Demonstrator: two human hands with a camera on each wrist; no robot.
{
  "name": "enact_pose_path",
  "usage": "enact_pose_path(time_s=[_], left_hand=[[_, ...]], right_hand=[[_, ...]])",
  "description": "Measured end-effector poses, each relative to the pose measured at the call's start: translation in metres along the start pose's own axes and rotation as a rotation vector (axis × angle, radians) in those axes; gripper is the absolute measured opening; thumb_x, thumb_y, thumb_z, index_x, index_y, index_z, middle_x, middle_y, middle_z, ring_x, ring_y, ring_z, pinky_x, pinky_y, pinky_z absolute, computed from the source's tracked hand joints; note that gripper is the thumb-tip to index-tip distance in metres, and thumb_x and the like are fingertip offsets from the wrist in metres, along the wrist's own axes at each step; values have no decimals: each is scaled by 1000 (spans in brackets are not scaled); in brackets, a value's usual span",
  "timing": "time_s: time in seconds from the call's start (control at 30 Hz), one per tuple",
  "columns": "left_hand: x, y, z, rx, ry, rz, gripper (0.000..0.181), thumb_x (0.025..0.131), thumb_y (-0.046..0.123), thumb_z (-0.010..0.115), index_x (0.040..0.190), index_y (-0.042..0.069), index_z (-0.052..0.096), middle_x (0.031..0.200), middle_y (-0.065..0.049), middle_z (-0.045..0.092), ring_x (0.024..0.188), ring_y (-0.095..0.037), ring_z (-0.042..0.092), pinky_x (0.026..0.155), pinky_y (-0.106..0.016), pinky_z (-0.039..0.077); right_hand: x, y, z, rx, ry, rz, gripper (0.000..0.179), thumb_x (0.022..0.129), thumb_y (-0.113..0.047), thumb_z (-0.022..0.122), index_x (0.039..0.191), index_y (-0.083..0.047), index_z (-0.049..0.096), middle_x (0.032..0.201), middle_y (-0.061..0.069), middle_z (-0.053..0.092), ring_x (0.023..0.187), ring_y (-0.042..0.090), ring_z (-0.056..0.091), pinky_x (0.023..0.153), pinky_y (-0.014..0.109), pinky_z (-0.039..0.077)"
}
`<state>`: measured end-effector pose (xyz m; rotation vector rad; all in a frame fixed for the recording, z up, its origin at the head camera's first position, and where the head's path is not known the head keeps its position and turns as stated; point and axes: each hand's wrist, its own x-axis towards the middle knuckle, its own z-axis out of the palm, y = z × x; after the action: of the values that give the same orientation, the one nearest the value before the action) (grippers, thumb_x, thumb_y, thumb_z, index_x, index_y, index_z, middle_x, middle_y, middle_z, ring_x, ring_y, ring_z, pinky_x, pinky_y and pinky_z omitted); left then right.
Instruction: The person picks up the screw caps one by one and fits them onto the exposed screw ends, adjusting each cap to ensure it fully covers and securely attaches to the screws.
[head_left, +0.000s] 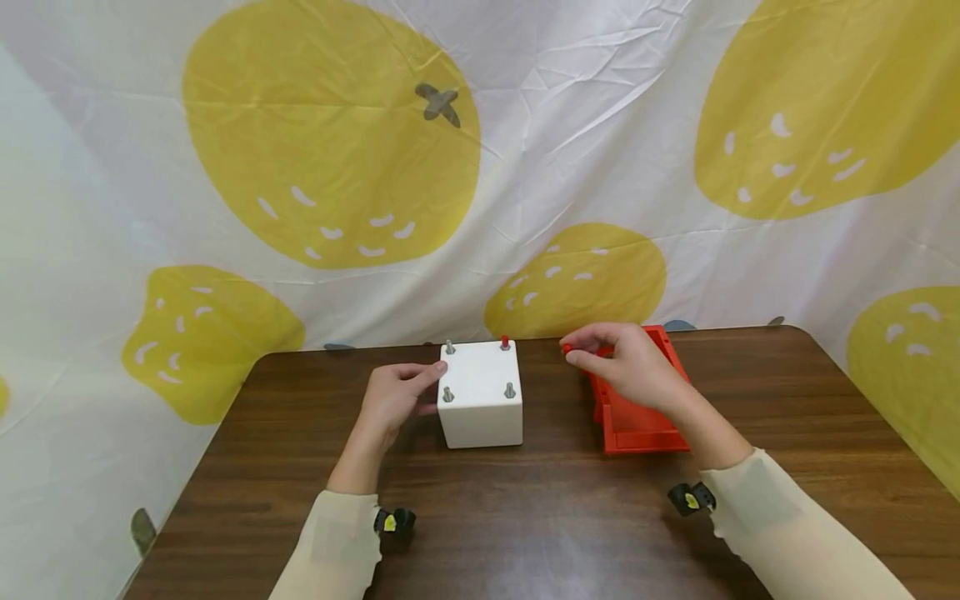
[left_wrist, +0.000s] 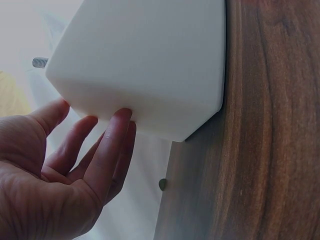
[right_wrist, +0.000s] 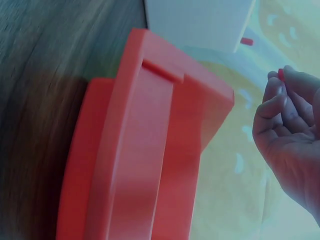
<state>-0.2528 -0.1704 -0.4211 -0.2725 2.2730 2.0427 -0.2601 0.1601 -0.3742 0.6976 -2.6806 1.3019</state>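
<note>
pinching small red cap (head_left: 567, 349) at fingertips of right hand (head_left: 630, 367), tips nearly together, in the air between white block (head_left: 480, 426) and red tray (head_left: 647, 442). touching left side of white block with parted, loosely bent fingers of left hand (head_left: 393, 396). see white block and red tray on bench (head_left: 487, 517), another red piece (head_left: 505, 342) at white block's far right corner.

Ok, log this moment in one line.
left hand touches white box | right hand pinches red cap | bolts on box: one red-capped, three bare | red tray right of box
</note>
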Motion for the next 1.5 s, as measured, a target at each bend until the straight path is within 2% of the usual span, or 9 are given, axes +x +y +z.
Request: enact_pose_path(time_s=[0.17,0.37,0.47,0.57,0.77,0.87,1.0,1.17,1.5], left_hand=[[-1,1,-1,-1,-6,2,44,68,42,77,94,7,69,102,-9,62,89,-22,62,64,-38,57],[-2,1,-1,6,-11,-7,45,68,42,76,95,7,69,103,-9,62,89,-22,62,68,-40,56],[-1,0,-2,0,-12,-11,45,68,43,76,95,7,69,103,-9,62,89,-22,62,69,-41,56],[-1,0,-2,-2,-12,-4,45,68,43,76,95,7,69,102,-9,62,89,-22,62,68,-40,56],[-1,0,-1,-5,-8,16,43,68,41,76,93,7,70,101,-10,62,88,-22,62,63,-37,57],[-1,0,-1,-7,-5,19,43,69,41,77,93,6,70,100,-10,62,87,-22,63,63,-37,57],[-1,0,0,-3,-3,22,42,69,41,76,92,6,70,100,-10,62,87,-22,63,62,-36,57],[-1,0,-1,7,-2,14,41,69,41,76,92,8,70,100,-9,62,88,-22,62,63,-36,57],[-1,1,-1,18,0,8,39,70,42,76,91,10,70,100,-7,63,88,-22,62,63,-35,57]], right_hand=[[-1,-10,4,32,-33,-4,18,82,-37,66,98,-30,64,90,-10,63,81,11,56,64,28,51],[-6,-40,4,84,-65,4,17,83,-25,67,100,-25,66,91,-3,65,82,18,57,66,31,52],[-7,-47,6,87,-74,-14,17,83,-23,67,100,-23,66,91,-1,66,81,18,58,67,31,52],[-5,-43,11,87,-83,-32,17,82,-25,67,99,-24,66,91,-3,66,82,15,59,68,31,53],[4,-21,26,87,-102,-44,23,80,-40,66,101,-29,65,91,-11,65,82,9,59,70,29,53],[6,-20,31,99,-104,-58,26,79,-43,67,100,-28,66,90,-11,65,82,9,60,71,29,54],[8,-23,37,118,-105,-79,26,78,-41,68,99,-25,67,89,-10,66,81,9,60,72,30,54],[9,-28,41,181,-143,-77,26,79,-34,69,101,-20,67,90,-8,66,82,11,61,73,29,54],[9,-30,50,221,-163,-91,24,80,-28,70,102,-18,68,90,-6,66,81,15,61,72,29,55]])
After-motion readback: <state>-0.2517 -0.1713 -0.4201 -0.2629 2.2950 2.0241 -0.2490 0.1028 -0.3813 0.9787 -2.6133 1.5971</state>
